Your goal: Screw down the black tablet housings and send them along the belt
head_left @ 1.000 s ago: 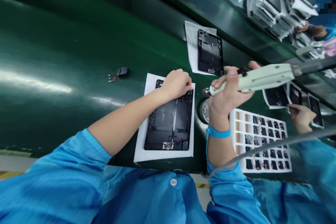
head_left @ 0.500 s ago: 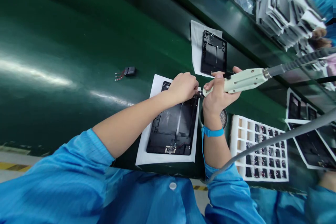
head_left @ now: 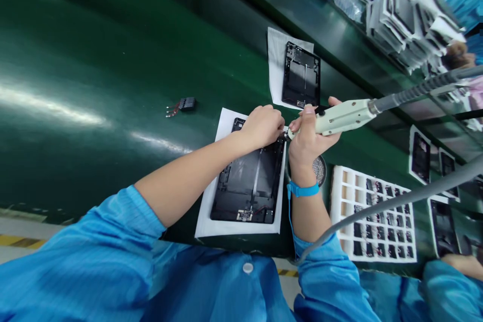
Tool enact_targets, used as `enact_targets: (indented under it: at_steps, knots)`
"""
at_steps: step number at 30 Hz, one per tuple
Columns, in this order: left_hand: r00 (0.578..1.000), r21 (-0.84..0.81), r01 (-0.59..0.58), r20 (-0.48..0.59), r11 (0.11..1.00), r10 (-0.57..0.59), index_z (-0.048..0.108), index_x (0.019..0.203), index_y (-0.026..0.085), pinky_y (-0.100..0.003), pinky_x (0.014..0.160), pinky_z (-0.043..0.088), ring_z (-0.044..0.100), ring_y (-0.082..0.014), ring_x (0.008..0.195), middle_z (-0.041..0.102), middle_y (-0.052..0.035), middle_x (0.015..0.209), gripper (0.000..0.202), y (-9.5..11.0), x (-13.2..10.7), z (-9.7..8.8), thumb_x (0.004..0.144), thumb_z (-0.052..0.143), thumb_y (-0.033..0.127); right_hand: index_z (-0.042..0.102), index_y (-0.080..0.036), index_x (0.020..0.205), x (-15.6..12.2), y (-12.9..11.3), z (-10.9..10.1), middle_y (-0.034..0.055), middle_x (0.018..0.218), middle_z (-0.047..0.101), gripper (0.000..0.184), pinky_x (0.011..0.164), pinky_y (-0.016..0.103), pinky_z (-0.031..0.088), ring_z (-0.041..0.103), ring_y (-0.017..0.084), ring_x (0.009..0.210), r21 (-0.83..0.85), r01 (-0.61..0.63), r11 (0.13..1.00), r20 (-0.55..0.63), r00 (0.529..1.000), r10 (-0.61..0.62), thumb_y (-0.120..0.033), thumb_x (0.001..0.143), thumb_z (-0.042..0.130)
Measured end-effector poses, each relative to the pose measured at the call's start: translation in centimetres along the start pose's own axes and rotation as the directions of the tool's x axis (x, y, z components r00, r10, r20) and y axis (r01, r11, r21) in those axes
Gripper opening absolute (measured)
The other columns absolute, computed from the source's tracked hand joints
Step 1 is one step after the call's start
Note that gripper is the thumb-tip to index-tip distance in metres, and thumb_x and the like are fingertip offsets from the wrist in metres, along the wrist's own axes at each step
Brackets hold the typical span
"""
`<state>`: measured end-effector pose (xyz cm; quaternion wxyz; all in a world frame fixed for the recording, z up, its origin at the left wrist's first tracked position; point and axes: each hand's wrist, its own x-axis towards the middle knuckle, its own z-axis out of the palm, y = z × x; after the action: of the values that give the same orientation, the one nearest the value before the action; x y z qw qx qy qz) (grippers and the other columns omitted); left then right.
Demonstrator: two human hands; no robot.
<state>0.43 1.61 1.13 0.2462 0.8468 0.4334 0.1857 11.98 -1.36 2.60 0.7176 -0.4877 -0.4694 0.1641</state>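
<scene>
A black tablet housing, its inside facing up, lies on a white sheet in front of me. My left hand rests over its upper part with fingers bent together at the top right corner; what they pinch, if anything, is hidden. My right hand grips a pale electric screwdriver, which lies nearly level. Its metal tip reaches that same corner beside my left fingertips. A round dish of small screws sits partly behind my right wrist.
A second tablet housing lies farther back on paper. A white compartment tray of small black wired parts stands right; a similar part lies left. A grey cable crosses the right side. Co-workers' hands and stacked panels are beyond.
My right hand and the screwdriver have shifted slightly left. The farther housing with its paper also sits a little more to the left. At far right, a co-worker's arm and a panel have moved.
</scene>
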Motion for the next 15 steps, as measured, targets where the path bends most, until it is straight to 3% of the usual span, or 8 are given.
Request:
enact_targets:
  at_steps: [6, 10, 12, 15]
  knots:
    - [1.000, 0.029, -0.014, 0.016, 0.999, 0.014, 0.091, 0.102, 0.017, -0.044, 0.090, 0.054, 0.072, -0.0336, 0.109, 0.084, -0.0142, 0.102, 0.020, -0.4, 0.2, 0.4, 0.101, 0.070, 0.016, 0.059, -0.025, 0.131, -0.3, 0.0, 0.6, -0.0089, 0.077, 0.067, 0.056, 0.050, 0.029, 0.053, 0.053, 0.009, 0.047, -0.052, -0.117, 0.992, -0.021, 0.993, 0.116, -0.053, 0.087, 0.082]
    - [1.000, -0.026, -0.023, -0.005, 0.999, 0.023, 0.087, 0.094, 0.017, -0.043, 0.093, 0.055, 0.070, -0.0312, 0.104, 0.081, -0.0131, 0.101, 0.014, -0.5, -0.7, -0.4, 0.102, 0.077, 0.022, 0.062, -0.023, 0.127, 0.2, -2.8, -0.7, -0.0059, 0.077, 0.069, 0.058, 0.051, 0.032, 0.054, 0.056, 0.012, 0.048, -0.063, -0.214, 0.975, -0.041, 0.976, 0.212, -0.055, 0.084, 0.083]
    - [0.998, -0.117, -0.048, -0.050, 0.992, 0.042, 0.085, 0.093, 0.017, -0.044, 0.099, 0.055, 0.070, -0.0294, 0.104, 0.080, -0.0120, 0.104, 0.011, -0.8, -2.8, -1.8, 0.101, 0.081, 0.023, 0.065, -0.022, 0.124, 0.1, -4.8, -2.9, -0.0041, 0.078, 0.071, 0.055, 0.051, 0.032, 0.054, 0.059, 0.014, 0.050, -0.075, -0.215, 0.974, -0.069, 0.975, 0.210, -0.051, 0.083, 0.087]
    - [0.996, -0.348, -0.017, -0.091, 0.937, -0.016, 0.083, 0.097, 0.019, -0.044, 0.105, 0.056, 0.072, -0.0274, 0.107, 0.080, -0.0106, 0.110, 0.008, -1.6, -8.6, -4.7, 0.099, 0.083, 0.026, 0.066, -0.024, 0.119, -0.6, -6.4, -7.4, -0.0037, 0.078, 0.074, 0.058, 0.052, 0.035, 0.053, 0.058, 0.015, 0.048, -0.051, -0.181, 0.982, -0.135, 0.976, 0.173, -0.043, 0.075, 0.098]
